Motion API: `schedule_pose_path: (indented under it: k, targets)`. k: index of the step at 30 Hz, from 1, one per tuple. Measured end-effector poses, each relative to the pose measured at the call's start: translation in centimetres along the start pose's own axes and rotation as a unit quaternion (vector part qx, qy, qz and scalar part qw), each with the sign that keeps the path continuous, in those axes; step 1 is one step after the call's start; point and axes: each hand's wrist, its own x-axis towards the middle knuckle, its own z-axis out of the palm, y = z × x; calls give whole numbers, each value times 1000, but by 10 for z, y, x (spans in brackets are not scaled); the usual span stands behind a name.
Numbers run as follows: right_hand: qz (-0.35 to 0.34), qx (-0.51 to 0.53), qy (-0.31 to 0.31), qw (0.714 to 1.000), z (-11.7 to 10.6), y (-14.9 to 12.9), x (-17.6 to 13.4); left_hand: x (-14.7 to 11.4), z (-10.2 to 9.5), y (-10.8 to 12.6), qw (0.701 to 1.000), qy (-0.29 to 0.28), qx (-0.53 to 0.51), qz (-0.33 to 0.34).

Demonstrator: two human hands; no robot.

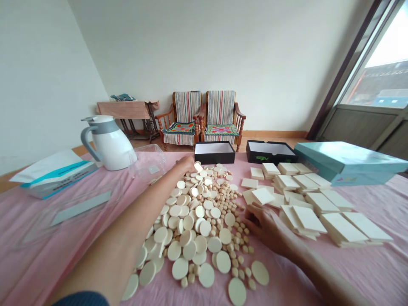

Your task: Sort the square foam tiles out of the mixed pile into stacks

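Observation:
My left hand [185, 164] reaches to the far end of a heap of pale wooden discs [188, 223]. Its fingers are closed on a small pale square wooden piece [198, 167]. My right hand [262, 223] rests low on the pink cloth, fingers curled and tips turned down, between small wooden beads [230, 199] and square wooden tiles [264, 195]. What its fingers hold, if anything, is hidden. The beads lie loose along the right side of the disc heap. Several stacks of rectangular wooden tiles [342, 227] stand further right.
Two black open boxes [214, 158] [270, 157] stand at the table's far edge. A light-blue box [360, 168] is at the right. On the left are a white jug [111, 144], a tissue pack [60, 176] and clear plastic packaging [148, 161]. Two chairs [219, 114] stand beyond.

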Motion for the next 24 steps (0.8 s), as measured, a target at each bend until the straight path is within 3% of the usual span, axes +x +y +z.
schedule_pose_path:
  k: [4,7,10,14,17,20,24]
  targets:
    - [1,-6,1,1000,-1,-2,0,-12,-12,2,997,53,-64,11]
    - [-8,-2,4,1000,-1,-1,0,-23,-12,17,987,69,-139,44]
    - [-13,-4,9,1000,0,0,0,-35,3,46,973,18,-215,79]
    - [-12,-2,12,1000,-2,-3,-1,-49,39,91,949,-74,-285,112]
    - [-15,8,13,1000,-5,-7,-1,-57,55,112,930,-120,-321,130]
    - [-17,14,11,1000,-6,-7,-1,-64,51,110,921,-126,-341,142]
    - [-17,0,13,1000,-3,-3,0,-79,25,76,921,-98,-345,150]
